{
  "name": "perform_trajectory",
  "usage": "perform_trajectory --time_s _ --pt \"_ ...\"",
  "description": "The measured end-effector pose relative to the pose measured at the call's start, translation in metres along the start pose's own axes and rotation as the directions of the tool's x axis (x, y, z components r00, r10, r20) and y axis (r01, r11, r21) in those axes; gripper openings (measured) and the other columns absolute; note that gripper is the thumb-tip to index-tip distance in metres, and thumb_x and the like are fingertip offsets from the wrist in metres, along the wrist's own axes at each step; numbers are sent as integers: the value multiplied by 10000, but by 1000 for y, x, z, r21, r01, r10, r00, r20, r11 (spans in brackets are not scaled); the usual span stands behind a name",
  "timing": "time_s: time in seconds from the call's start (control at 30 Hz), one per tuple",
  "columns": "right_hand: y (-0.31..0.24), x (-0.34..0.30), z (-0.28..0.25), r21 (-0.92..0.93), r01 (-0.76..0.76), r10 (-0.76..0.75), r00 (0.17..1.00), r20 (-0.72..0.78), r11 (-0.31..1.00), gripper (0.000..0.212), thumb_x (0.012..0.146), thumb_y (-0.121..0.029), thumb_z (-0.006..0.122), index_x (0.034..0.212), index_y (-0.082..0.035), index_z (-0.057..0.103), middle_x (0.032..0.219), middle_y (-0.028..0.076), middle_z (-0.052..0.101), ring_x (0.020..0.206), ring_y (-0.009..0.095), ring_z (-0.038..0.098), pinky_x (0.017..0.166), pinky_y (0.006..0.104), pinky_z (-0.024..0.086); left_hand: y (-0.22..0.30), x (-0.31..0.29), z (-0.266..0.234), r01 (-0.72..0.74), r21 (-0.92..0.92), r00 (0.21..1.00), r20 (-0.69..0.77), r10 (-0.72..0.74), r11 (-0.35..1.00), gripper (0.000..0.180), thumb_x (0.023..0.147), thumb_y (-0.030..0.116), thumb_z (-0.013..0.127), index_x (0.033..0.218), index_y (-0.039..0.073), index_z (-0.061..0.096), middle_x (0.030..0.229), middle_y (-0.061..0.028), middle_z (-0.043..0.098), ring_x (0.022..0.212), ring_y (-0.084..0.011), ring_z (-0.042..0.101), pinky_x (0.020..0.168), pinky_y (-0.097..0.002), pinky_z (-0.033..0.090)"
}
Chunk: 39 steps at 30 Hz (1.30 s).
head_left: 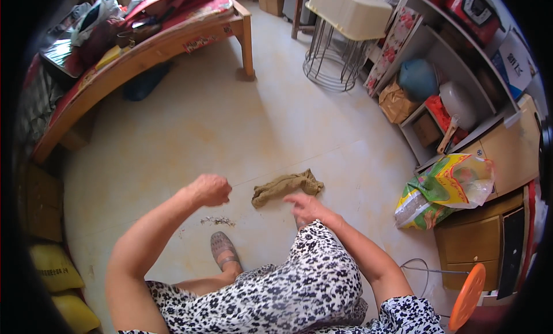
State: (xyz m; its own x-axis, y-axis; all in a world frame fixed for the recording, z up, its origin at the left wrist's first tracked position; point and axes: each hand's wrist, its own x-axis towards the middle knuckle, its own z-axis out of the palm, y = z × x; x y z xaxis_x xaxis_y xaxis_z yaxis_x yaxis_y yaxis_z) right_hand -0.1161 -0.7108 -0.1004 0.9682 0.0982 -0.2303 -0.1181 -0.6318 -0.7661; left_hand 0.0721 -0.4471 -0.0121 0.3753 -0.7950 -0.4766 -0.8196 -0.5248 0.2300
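My left hand (209, 190) is curled into a fist above the floor. Whatever is inside it, if anything, is hidden. Below it lies a small scatter of dark and pale debris (218, 221). My right hand (306, 207) hovers by my right knee, index finger stretched out and the others loosely apart, with nothing seen in it. Just beyond it a crumpled olive-brown cloth (282, 187) lies on the floor. From this view I cannot tell whether the fingertips touch the cloth.
A wooden bed frame (167, 49) heaped with clothes stands far left. At right are an upturned cream basin (351, 11) on a wire stand, open shelves (426, 126), a colourful plastic bag (443, 190) and an orange round disc (468, 296). My shoe (222, 245) rests near the debris.
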Motion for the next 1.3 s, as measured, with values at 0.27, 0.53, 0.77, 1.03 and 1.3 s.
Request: perform_trajectory --time_s 0.27,0.53,0.77,1.03,1.3 --pt "-95 -81 -33 -119 -133 167 925 341 984 352 921 -254 573 1188 -25 592 1044 102 662 985 173 603 875 303 475 60 -107 87 25 -734 988 123 97 679 260 885 268 581 1046 80 659 1024 -87 681 910 -208 633 805 -330 491" --pt "-91 -138 -7 52 -175 130 871 474 983 343 929 -262 560 1170 -22 605 1035 92 670 963 167 609 860 297 476 111 -145 137 -19 -772 958 167 232 635 260 884 247 549 1059 84 650 995 -116 675 896 -251 634 799 -358 492" --pt "-77 -127 -7 214 -300 73 719 691 930 339 936 -270 548 1154 -20 617 1027 85 677 943 162 616 847 291 477 114 -118 131 -111 -696 899 234 370 710 265 883 229 522 1070 87 642 969 -142 670 884 -289 635 793 -383 493" --pt "-24 -100 24 194 -114 -43 753 656 974 370 946 -316 517 1158 -30 620 1064 106 672 961 213 622 864 324 472 126 -50 124 -246 -572 849 263 459 782 300 844 192 514 1109 103 625 948 -183 655 883 -354 621 793 -424 488" --pt "49 -52 25 107 -176 119 906 405 979 348 941 -301 483 1189 -87 601 1099 156 646 976 302 615 896 378 465 72 49 113 -161 -283 927 286 243 945 407 819 200 583 1204 74 545 1056 -179 608 1025 -353 576 875 -443 466"
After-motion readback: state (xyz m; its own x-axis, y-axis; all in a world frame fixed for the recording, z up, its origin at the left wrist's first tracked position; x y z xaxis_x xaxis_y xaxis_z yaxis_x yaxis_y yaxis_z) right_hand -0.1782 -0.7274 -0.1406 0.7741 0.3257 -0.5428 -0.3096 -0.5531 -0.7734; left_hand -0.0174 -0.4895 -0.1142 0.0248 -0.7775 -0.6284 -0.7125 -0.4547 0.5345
